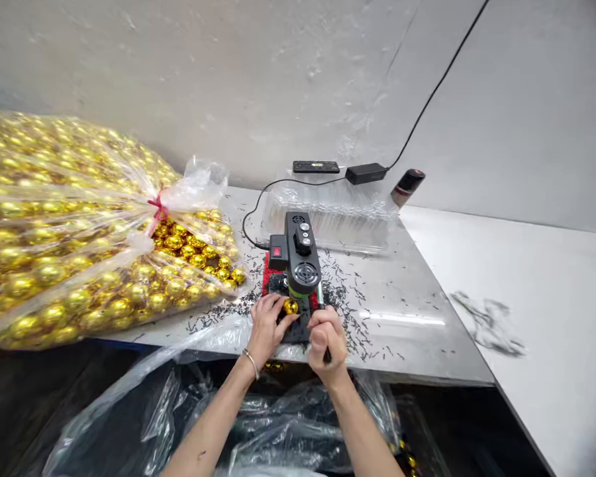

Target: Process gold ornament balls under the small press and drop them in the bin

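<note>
Head view: left hand [268,323] pinches a gold ball [291,307] under the overhanging top of a black machine [302,255], near the table's [407,298] front edge. Right hand [328,339] is curled tight around a black handle [327,356]. Tied clear bag [79,232] full of gold balls lies toward the left; clear plastic packaging [328,222] sits by the back edge. Black bits [362,334] lie scattered around the machine.

Left fingers [272,307] in a pinch, right fingers [326,317] in a fist
</note>
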Tool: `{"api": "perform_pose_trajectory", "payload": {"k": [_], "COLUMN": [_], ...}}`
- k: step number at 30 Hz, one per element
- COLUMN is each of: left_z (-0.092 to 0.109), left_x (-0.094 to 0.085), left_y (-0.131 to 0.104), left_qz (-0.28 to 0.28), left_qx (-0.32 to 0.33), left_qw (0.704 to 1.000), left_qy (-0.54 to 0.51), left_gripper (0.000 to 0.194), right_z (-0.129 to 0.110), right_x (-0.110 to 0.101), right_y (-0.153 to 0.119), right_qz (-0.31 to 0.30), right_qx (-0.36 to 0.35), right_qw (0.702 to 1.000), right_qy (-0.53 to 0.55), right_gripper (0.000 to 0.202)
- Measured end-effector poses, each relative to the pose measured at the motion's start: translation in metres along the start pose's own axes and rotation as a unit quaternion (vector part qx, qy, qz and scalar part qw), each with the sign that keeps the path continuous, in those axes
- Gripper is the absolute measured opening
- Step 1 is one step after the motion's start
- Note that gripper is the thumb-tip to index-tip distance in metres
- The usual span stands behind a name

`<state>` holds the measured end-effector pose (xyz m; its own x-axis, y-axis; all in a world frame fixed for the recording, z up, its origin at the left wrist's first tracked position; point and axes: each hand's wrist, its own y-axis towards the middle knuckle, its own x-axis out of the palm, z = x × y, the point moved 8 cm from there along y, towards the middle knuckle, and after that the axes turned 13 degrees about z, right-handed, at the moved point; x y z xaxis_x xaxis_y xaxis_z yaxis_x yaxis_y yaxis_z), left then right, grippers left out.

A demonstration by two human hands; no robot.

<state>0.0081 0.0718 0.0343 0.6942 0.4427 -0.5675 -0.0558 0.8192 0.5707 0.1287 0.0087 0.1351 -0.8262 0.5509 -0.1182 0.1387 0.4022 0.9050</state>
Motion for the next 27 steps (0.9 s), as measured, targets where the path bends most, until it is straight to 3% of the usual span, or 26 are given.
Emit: {"api": "perform_pose_trajectory", "payload": {"k": [6,11,17,22,27], "left_z": [0.001,0.001,-0.002,0.015,0.043], "left_x": [-0.003,-0.003,0.001,-0.031,-0.062], "left_y": [0.000,-0.001,0.004,-0.009,-0.056], "left_qz": [0.011,0.016,0.012,0.027,-0.042], "left_qx": [0.006,0.016,0.004,0.022,0.121], "left_qw": [1.000,1.000,1.000,0.999,0.991], "left_qy": [-0.010,-0.017,-0.023,-0.040,-0.033], "left_gripper": [0.027,0.029,0.030,0.033,0.044], "right_z": [0.010,0.009,-0.007,-0.017,-0.015], "right_x": [0.001,0.006,-0.005,-0.008,-0.006], "right_y": [-0.013,-0.017,0.027,0.058,0.048], "right_qz": [0.040,0.015,0.036,0.017,0.013], "right_qx": [0.004,-0.038,0.034,0.090,0.085], "right_qw": [0.999,0.999,0.998,0.996,0.996], "right_qy": [0.008,0.002,0.032,0.022,0.025], "right_gripper": [0.030,0.027,0.025,0.028,0.026]}}
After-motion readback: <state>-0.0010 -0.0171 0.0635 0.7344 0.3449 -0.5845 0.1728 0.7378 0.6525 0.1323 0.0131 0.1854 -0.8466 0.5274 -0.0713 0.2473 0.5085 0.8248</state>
